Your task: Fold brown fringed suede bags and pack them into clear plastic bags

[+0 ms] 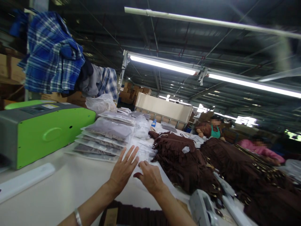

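My left hand is over the white table, fingers spread and nothing in it. Beside it, my right hand has bent fingers with the thumb apart, and no object shows in it. White plastic sheeting lies just beyond both hands. A stack of clear plastic packages with grey contents stands close to the left fingertips. Below my forearms is a dark brown fringed piece with a tan card on it, partly hidden by my right forearm.
Brown fringed bags with gold-coloured metal parts are heaped on the right. A grey device stands near my right forearm. At left are a green and grey machine and hanging plaid shirts. Two people are across the table at right.
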A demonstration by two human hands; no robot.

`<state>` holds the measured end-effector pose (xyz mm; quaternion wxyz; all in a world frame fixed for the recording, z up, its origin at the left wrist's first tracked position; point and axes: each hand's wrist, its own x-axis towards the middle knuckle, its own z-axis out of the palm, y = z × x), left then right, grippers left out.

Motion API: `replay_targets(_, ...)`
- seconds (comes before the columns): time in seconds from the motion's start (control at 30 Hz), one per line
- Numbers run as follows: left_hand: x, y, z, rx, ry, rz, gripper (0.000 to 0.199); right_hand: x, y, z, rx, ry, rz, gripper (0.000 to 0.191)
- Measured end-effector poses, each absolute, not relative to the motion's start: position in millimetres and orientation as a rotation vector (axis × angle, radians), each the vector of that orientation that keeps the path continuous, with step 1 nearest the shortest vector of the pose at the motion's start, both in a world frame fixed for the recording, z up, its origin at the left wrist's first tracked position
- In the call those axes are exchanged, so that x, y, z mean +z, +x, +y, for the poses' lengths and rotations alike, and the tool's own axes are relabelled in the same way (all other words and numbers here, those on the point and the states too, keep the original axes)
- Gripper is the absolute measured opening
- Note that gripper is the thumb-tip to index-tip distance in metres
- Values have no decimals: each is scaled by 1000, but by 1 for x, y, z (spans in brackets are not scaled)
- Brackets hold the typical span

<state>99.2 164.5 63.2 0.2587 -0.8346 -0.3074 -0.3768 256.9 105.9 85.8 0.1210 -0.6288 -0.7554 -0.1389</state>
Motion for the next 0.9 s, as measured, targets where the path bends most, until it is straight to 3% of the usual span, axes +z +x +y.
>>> replay_targets(0.13, 63, 72, 169, -804, -2383, -1176, 33, 83, 267, 94, -426, -2041, -2173, 15)
replay_targets(0.2, 62, 57, 169, -786, -2483, -1403, 34, 85, 278, 87, -424, -2129, -2090, 19)
replay_targets(0.33, 57, 31, 164, -897, -2593, -1767, 33, 93, 314, 69, -338, -2214, -1834, 28)
replay_targets(0.5, 50, 16, 166, -1198, -2624, -2200, 19, 88, 354, 47, -6, -2226, -1396, 8)
replay_targets(0.67, 50, 38, 175, -1942, -2695, -2493, 12, 70, 359, 39, 473, -1920, -1007, 23)
replay_targets(0.9, 83, 58, 176, -3241, -2480, -1766, 18, 95, 363, 39, 886, -1233, -693, 30)
